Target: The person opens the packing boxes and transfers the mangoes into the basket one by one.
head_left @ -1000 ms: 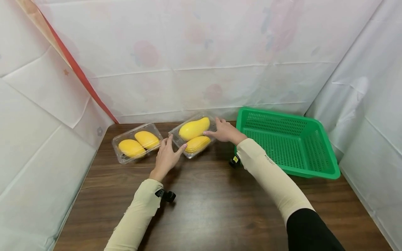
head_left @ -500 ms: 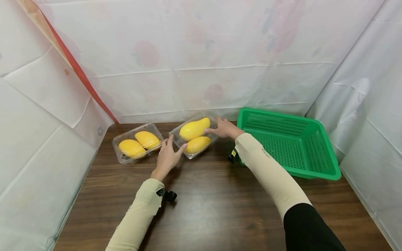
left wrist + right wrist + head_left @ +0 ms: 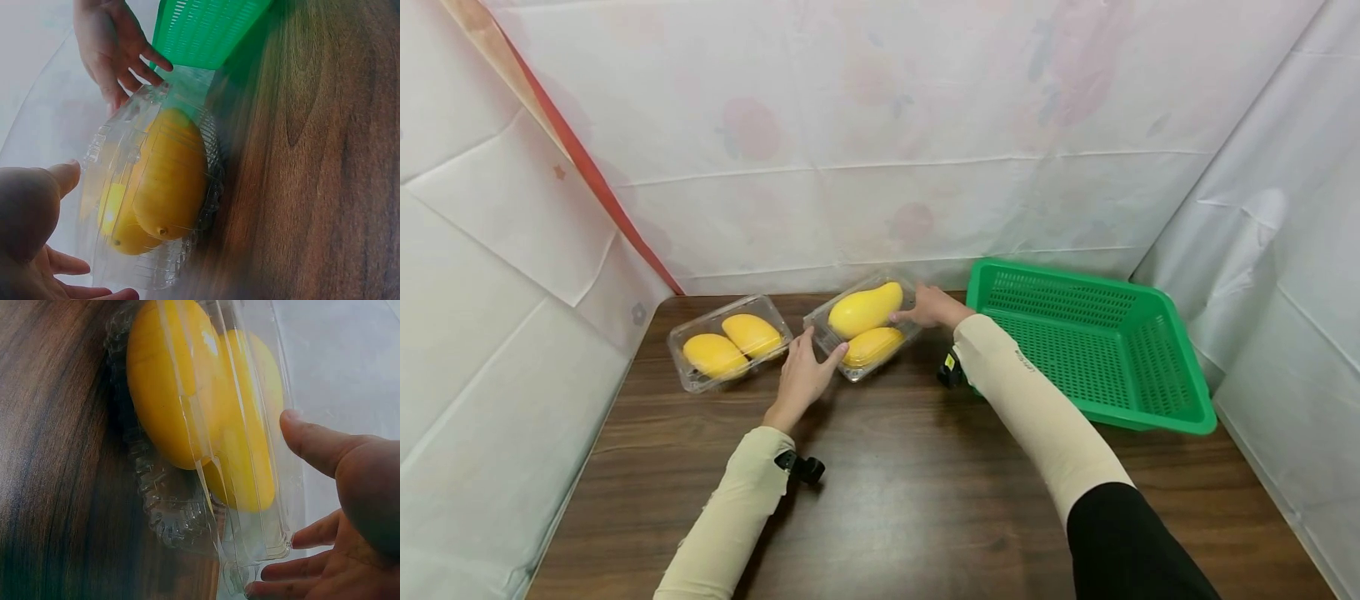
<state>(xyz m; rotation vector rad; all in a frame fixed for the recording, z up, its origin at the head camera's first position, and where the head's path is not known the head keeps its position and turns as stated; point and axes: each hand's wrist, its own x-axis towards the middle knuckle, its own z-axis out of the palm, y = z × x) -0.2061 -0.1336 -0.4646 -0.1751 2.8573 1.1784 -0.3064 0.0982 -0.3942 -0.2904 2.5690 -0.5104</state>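
Fingers of the L hand (image 3: 800,381) are spread & fairly straight at the near L end of a clear plastic clamshell (image 3: 855,374); R hand (image 3: 934,307) is likewise splayed at the far R end, thumb by the upper edge, other fingers by the end wall. Tips seem to touch the plastic, but nothing's curled round it; exact contact's hard to tell. Step in hand, I'd judge: bracketing the box btwn both hands. Next move prob. calls for even, light pressure from both ends, b/c thin plastic could flex. Inside: a longer yellow mango (image 3: 865,308) at the back, a shorter-looking one (image 3: 872,347) in front; box looks to sit on the table (image 3: 895,517), lid apparently closed. Just L of it, a 2nd clamshell (image 3: 698,383) w/ 2 more mangoes (image 3: 713,356). To the R, partly behind the R sleeve (image 3: 1030,400), a green perforated basket (image 3: 1120,358).
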